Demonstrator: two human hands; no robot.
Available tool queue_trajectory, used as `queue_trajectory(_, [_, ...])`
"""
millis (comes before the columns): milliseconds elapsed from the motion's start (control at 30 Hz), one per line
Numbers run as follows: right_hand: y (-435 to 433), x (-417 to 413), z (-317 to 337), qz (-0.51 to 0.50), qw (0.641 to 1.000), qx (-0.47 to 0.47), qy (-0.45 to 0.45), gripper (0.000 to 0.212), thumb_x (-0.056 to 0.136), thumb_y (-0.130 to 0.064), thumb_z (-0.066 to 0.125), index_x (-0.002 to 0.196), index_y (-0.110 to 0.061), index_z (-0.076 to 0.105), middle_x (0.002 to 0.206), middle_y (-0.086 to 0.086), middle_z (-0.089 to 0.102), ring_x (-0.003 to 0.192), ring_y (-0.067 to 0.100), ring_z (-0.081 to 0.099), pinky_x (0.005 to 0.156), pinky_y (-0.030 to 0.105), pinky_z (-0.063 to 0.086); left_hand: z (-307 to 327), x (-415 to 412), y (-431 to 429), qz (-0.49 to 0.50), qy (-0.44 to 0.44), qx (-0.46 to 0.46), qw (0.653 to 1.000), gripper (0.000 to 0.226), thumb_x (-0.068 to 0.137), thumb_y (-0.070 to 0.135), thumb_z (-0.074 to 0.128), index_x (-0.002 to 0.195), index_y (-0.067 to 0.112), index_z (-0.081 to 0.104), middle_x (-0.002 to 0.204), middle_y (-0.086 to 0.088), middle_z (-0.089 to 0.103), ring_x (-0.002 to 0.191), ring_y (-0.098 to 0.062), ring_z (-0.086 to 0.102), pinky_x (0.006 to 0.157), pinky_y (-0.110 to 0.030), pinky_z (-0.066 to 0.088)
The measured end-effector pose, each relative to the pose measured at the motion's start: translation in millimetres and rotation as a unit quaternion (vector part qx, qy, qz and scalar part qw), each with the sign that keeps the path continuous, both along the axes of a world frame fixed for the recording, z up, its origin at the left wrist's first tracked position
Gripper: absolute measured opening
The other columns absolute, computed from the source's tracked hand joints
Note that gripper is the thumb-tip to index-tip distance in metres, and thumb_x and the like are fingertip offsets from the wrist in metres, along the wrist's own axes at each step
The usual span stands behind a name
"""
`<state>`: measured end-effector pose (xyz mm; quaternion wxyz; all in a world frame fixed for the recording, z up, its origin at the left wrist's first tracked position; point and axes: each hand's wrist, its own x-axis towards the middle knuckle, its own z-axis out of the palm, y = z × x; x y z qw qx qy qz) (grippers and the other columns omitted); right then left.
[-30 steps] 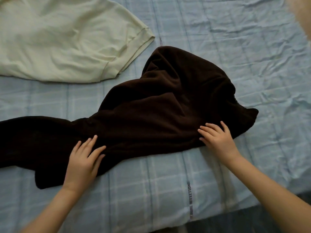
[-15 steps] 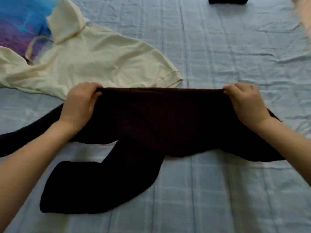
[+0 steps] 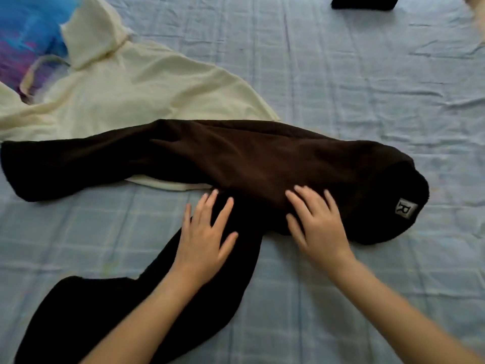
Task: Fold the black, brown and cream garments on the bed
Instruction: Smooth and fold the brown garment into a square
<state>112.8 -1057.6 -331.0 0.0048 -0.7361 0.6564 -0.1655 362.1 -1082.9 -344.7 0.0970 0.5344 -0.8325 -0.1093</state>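
A dark brown fleece garment (image 3: pixel 249 158) lies folded across the middle of the bed, with a small "R" label (image 3: pixel 405 208) at its right end. One sleeve stretches left and the other trails down toward the lower left. My left hand (image 3: pixel 207 237) rests flat with spread fingers on the lower sleeve. My right hand (image 3: pixel 319 223) presses flat on the garment's near edge. The cream garment (image 3: pixel 136 93) lies spread out behind, its hem partly under the brown one. A black garment (image 3: pixel 363 1) shows at the top edge.
The bed (image 3: pixel 367 88) is covered by a wrinkled light blue checked sheet. A blue and purple fabric item (image 3: pixel 23 38) lies at the top left, partly under the cream garment.
Both hands let go of the brown garment's lifted edge after laying it over away from me. They now lie flat on the near side of the fold.
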Motion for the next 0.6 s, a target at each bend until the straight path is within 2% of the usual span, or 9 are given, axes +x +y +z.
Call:
queue_trajectory(100, [36.4, -20.6, -25.9, -0.011, 0.999, 0.024, 0.030, 0.068, 0.085, -0.032, 0.067, 0.147, -0.014, 0.046, 0.146, 0.012, 0.050, 0.135, 0.029, 0.047, 0.114, 0.053, 0.031, -21.0, 8.5, 35.5, 0.021, -0.028, 0.034, 0.999, 0.085, 0.086, 0.064, 0.046, 0.151, 0.011, 0.033, 0.151, -0.022, 0.036, 0.141, -0.039, 0.032, 0.113, -0.057, 0.029])
queue_trajectory(167, [40.2, -36.4, -33.8, -0.023, 0.995, 0.042, 0.091, 0.082, 0.073, -0.021, 0.081, 0.147, -0.014, 0.046, 0.146, 0.014, 0.051, 0.134, 0.035, 0.048, 0.112, 0.055, 0.033, -31.2, 14.5, 53.2, 0.015, -0.075, 0.089, 0.993, 0.093, 0.086, 0.066, 0.051, 0.156, 0.015, 0.016, 0.157, -0.023, 0.025, 0.146, -0.039, 0.021, 0.118, -0.055, 0.021])
queue_trajectory(233, [32.7, -51.8, -32.7, -0.044, 0.990, 0.028, 0.133, 0.075, 0.075, -0.009, 0.078, 0.144, -0.017, 0.051, 0.143, 0.015, 0.054, 0.132, 0.038, 0.051, 0.109, 0.057, 0.035, -34.4, 17.6, 56.1, -0.003, -0.091, 0.122, 0.988, 0.082, 0.095, 0.051, 0.048, 0.153, 0.021, -0.002, 0.160, -0.020, 0.016, 0.149, -0.036, 0.010, 0.120, -0.052, 0.014])
queue_trajectory(267, [27.1, -60.0, -30.4, -0.051, 0.988, 0.010, 0.148, 0.066, 0.081, -0.005, 0.070, 0.143, -0.018, 0.052, 0.142, 0.015, 0.055, 0.130, 0.038, 0.053, 0.109, 0.058, 0.036, -34.0, 18.9, 54.1, -0.012, -0.085, 0.127, 0.988, 0.076, 0.099, 0.038, 0.047, 0.150, 0.023, -0.007, 0.161, -0.018, 0.014, 0.150, -0.036, 0.008, 0.121, -0.051, 0.012])
queue_trajectory(333, [17.2, -77.2, -25.0, -0.047, 0.985, -0.010, 0.164, 0.054, 0.089, -0.004, 0.049, 0.141, -0.015, 0.055, 0.138, 0.014, 0.059, 0.126, 0.036, 0.057, 0.107, 0.058, 0.037, -30.2, 25.3, 47.3, -0.029, -0.054, 0.138, 0.988, 0.081, 0.096, 0.013, 0.049, 0.148, 0.027, -0.012, 0.162, -0.016, 0.013, 0.150, -0.034, 0.007, 0.122, -0.045, 0.011])
queue_trajectory(367, [14.0, -86.3, -21.2, -0.032, 0.986, -0.011, 0.164, 0.051, 0.090, -0.004, 0.043, 0.138, -0.012, 0.057, 0.135, 0.015, 0.061, 0.122, 0.037, 0.059, 0.105, 0.057, 0.040, -24.2, 30.0, 43.4, -0.034, -0.033, 0.143, 0.989, 0.088, 0.091, 0.002, 0.050, 0.149, 0.029, -0.010, 0.162, -0.014, 0.014, 0.150, -0.032, 0.010, 0.121, -0.040, 0.014])
queue_trajectory(433, [11.6, -108.1, -11.8, 0.005, 0.985, -0.029, 0.172, 0.047, 0.090, -0.004, 0.041, 0.130, -0.006, 0.063, 0.126, 0.017, 0.066, 0.111, 0.038, 0.065, 0.097, 0.054, 0.047, -6.5, 43.6, 33.4, -0.050, -0.021, 0.136, 0.989, 0.098, 0.079, -0.014, 0.055, 0.154, 0.031, 0.010, 0.159, -0.014, 0.024, 0.146, -0.031, 0.026, 0.115, -0.036, 0.027])
queue_trajectory(533, [11.2, -139.6, 9.7, -0.003, 0.982, -0.058, 0.177, 0.041, 0.087, 0.000, 0.047, 0.123, -0.005, 0.067, 0.119, 0.016, 0.069, 0.097, 0.039, 0.067, 0.090, 0.051, 0.048, 17.0, 68.6, 20.0, -0.077, -0.072, 0.039, 0.994, 0.101, 0.057, -0.025, 0.068, 0.145, 0.019, 0.046, 0.140, -0.025, 0.050, 0.126, -0.040, 0.053, 0.102, -0.051, 0.041])
queue_trajectory(600, [10.8, -143.3, 18.1, -0.015, 0.988, -0.035, 0.147, 0.046, 0.083, 0.008, 0.056, 0.125, -0.006, 0.065, 0.123, 0.017, 0.067, 0.103, 0.041, 0.065, 0.097, 0.057, 0.043, 23.1, 71.4, 22.9, -0.072, -0.104, 0.042, 0.991, 0.099, 0.060, -0.023, 0.067, 0.145, 0.022, 0.044, 0.142, -0.024, 0.049, 0.130, -0.038, 0.050, 0.106, -0.051, 0.038])
